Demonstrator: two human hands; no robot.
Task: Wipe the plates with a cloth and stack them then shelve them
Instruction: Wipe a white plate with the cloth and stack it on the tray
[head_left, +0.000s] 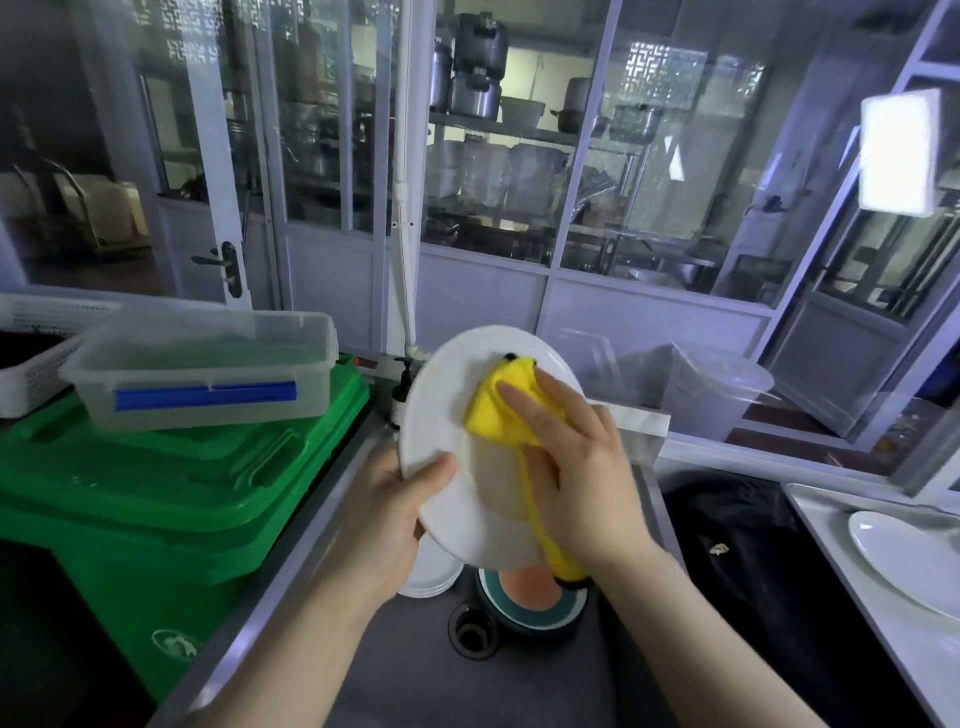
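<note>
Plate (447, 400) centre hidden by cloth (498, 415)

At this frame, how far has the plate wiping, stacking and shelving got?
Possibly done: one white plate on the counter at right, though I cannot tell if it was wiped. In hand: the left hand grips a tilted white plate by its rim while the right hand presses a yellow cloth onto it. Left: white plates and a coloured plate stack in the sink; no shelving visible.
</note>
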